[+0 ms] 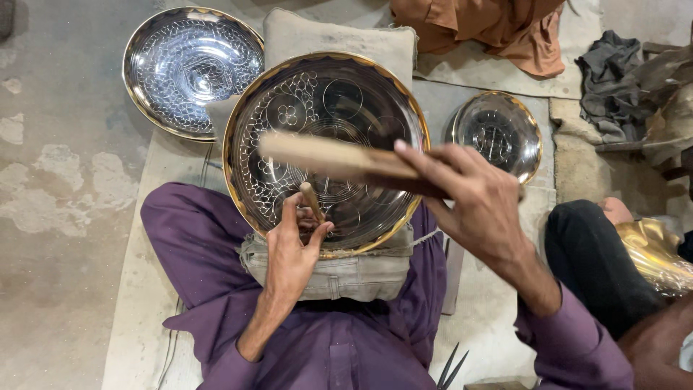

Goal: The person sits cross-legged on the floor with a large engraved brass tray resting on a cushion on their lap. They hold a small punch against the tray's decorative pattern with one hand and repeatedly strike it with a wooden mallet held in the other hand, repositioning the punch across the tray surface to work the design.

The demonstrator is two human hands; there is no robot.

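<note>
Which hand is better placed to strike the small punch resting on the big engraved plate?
Right. The right hand holds the flat wooden mallet raised just above the small wooden-handled punch. The left hand is busy pinching that punch against the large round gold-rimmed engraved metal plate.

1. No packages, labels, signs or screens are to be seen anywhere in the view.
</note>
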